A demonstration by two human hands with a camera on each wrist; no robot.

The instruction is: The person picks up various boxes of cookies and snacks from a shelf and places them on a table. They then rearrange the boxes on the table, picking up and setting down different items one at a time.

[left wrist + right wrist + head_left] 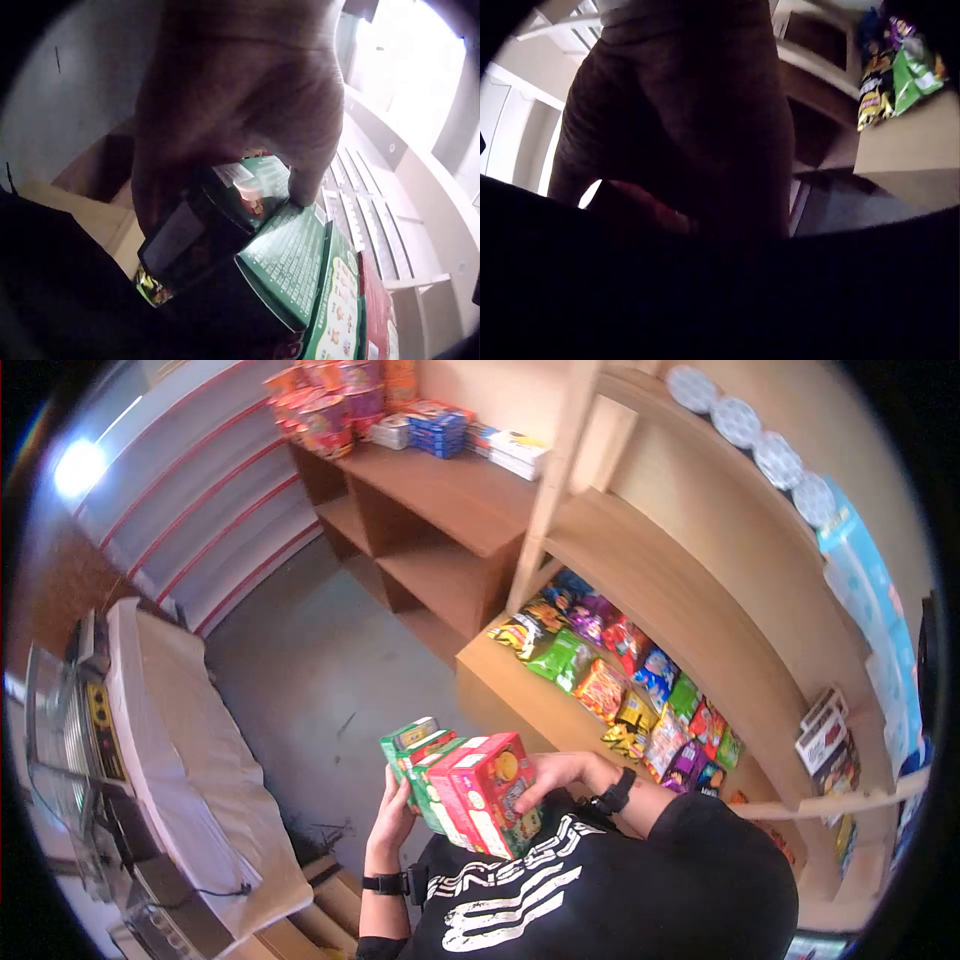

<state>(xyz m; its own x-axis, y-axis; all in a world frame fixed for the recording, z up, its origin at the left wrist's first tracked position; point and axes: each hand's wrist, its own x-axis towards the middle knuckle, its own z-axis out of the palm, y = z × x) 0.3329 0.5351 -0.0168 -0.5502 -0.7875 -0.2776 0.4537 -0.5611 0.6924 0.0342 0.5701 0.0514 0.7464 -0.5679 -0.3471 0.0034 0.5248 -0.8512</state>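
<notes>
Left hand and right hand hold a row of boxes pressed between them.
Left fingers curl round the green boxes from the outer side. Right fingers wrap the opposite face of the red box, which sits tight against the green ones in front of the chest. Snack bags fill the wooden shelf just beyond.
</notes>
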